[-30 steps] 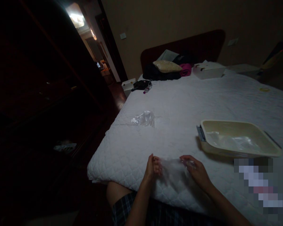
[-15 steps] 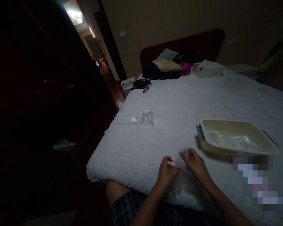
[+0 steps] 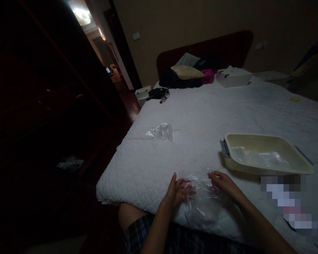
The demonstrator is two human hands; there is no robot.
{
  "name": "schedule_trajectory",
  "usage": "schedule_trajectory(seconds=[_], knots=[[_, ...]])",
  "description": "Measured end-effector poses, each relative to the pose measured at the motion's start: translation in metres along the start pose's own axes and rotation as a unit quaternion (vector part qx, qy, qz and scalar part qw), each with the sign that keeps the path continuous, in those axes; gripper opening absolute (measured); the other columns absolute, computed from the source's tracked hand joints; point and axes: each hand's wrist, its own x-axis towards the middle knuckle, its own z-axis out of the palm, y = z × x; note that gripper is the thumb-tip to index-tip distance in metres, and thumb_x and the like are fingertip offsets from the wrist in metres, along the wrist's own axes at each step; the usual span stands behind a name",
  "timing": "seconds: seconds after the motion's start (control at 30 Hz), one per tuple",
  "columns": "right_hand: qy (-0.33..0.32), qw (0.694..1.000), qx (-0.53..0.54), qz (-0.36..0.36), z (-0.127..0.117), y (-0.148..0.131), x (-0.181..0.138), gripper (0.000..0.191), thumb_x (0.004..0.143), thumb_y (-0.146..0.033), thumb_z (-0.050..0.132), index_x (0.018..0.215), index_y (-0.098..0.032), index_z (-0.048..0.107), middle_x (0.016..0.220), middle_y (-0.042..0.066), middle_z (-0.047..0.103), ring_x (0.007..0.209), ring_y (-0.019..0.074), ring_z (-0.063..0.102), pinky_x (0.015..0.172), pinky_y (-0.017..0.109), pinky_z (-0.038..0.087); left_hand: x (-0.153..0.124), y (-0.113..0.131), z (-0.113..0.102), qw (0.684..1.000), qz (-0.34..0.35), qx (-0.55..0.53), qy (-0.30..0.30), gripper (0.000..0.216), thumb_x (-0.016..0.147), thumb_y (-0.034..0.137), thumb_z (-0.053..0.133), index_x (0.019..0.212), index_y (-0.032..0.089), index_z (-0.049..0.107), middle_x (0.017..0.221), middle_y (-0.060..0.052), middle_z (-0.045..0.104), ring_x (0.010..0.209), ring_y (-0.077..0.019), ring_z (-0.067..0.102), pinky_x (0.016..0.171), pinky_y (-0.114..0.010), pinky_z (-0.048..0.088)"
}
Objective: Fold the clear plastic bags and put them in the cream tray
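A clear plastic bag (image 3: 202, 208) spreads between my hands at the near edge of the bed. My left hand (image 3: 175, 192) is open, thumb raised, its fingers stretched out and seen through the film; whether they are inside or behind it I cannot tell. At the bag's upper right, my right hand (image 3: 222, 181) pinches the film between thumb and finger, its other fingers partly veiled by plastic. Beyond my right hand stands a cream plastic bin (image 3: 267, 171) with grey side clips. Clear plastic packets (image 3: 271, 158) lie inside it.
Another crumpled clear bag (image 3: 160, 131) rests on the white quilted bed (image 3: 137, 169). A blurred-out item (image 3: 288, 204) lies right of my arm. Farther back are a white box (image 3: 234, 77), a pillow (image 3: 187, 72) and a small bottle (image 3: 164, 98).
My hands have moved apart, the left one leftward with its fingers now stretched out. The bag's upper part is spread wider between them. The bin and the other bag have stayed put.
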Motion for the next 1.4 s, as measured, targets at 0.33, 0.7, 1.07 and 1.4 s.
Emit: schedule_trajectory(seconds=[0.33, 0.7, 1.07, 1.4], knots=[[-0.105, 0.994, 0.001, 0.015, -0.013, 0.018, 0.009, 0.042, 0.062, -0.054, 0.06, 0.083, -0.018, 0.057, 0.068, 0.0, 0.059, 0.057, 0.0121, 0.055, 0.051, 0.024, 0.043, 0.018, -0.007, -0.008, 0.97, 0.17, 0.096, 0.148, 0.045, 0.06, 0.054, 0.066, 0.078, 0.014, 0.052, 0.073, -0.005, 0.064, 0.055, -0.0166, 0.061, 0.049, -0.024, 0.043], [-0.071, 0.994, 0.046, -0.074, 0.016, 0.04, 0.041, 0.05, 0.061, -0.053, 0.062, 0.094, -0.016, 0.055, 0.068, 0.003, 0.061, 0.065, 0.0164, 0.06, 0.061, 0.029, 0.047, 0.015, -0.017, -0.01, 0.948, 0.179, -0.1, 0.244, 0.032, 0.064, 0.038, 0.068, 0.082, 0.017, 0.052, 0.081, -0.004, 0.064, 0.073, -0.0162, 0.063, 0.07, -0.028, 0.049], [0.154, 0.924, -0.213, -0.277, -0.007, -0.004, 0.101, 0.05, 0.074, -0.043, 0.051, 0.116, -0.016, 0.049, 0.112, 0.014, 0.054, 0.103, 0.0267, 0.052, 0.087, 0.041, 0.041, -0.03, -0.009, -0.045, 0.968, 0.096, 0.188, 0.135, 0.037, 0.067, 0.045, 0.065, 0.079, 0.011, 0.058, 0.08, -0.01, 0.064, 0.066, -0.0173, 0.062, 0.064, -0.03, 0.048], [0.006, 0.776, -0.496, -0.39, 0.006, 0.08, 0.081, 0.056, 0.084, -0.048, 0.041, 0.132, -0.02, 0.036, 0.14, 0.013, 0.033, 0.128, 0.025, 0.029, 0.101, 0.046, 0.029, 0.014, 0.026, -0.049, 0.591, 0.329, 0.734, 0.057, 0.037, 0.084, 0.023, 0.045, 0.121, 0.019, 0.047, 0.132, -0.011, 0.042, 0.126, -0.0237, 0.032, 0.105, -0.048, 0.02]])
